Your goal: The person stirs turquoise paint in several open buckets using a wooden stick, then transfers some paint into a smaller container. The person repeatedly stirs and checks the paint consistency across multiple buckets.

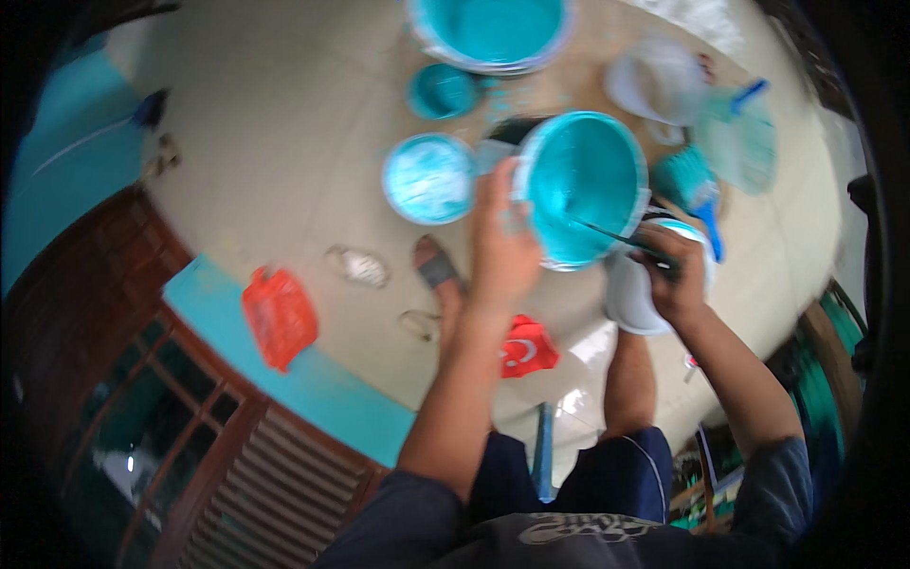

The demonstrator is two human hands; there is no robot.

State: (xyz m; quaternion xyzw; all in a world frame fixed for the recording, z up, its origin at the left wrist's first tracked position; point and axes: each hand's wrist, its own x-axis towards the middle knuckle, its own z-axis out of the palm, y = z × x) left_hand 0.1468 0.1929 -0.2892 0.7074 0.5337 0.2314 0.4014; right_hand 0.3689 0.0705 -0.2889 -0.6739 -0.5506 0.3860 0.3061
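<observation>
A tilted paint bucket [607, 180], its inside coated in turquoise paint, faces up toward me. My left hand [505, 232] is closed on its left rim, fingers partly blurred. My right hand [675, 275] is wrapped round the dark handle of a thin stick-like tool [607, 232], whose exact kind I cannot make out. The tool's narrow shaft reaches over the rim into the bucket. Below my right hand stands a white bucket [633, 302], partly hidden by that hand. A round lid [428, 178] smeared with turquoise and white lies left of my left hand.
A large tub of turquoise paint [493, 33] stands at the far side, beside a small turquoise pot [443, 92]. On the right are a whitish pitcher [654, 81], a wide paintbrush [697, 190] and a clear container [739, 142]. Red plastic bags [280, 318] lie nearer, left and centre.
</observation>
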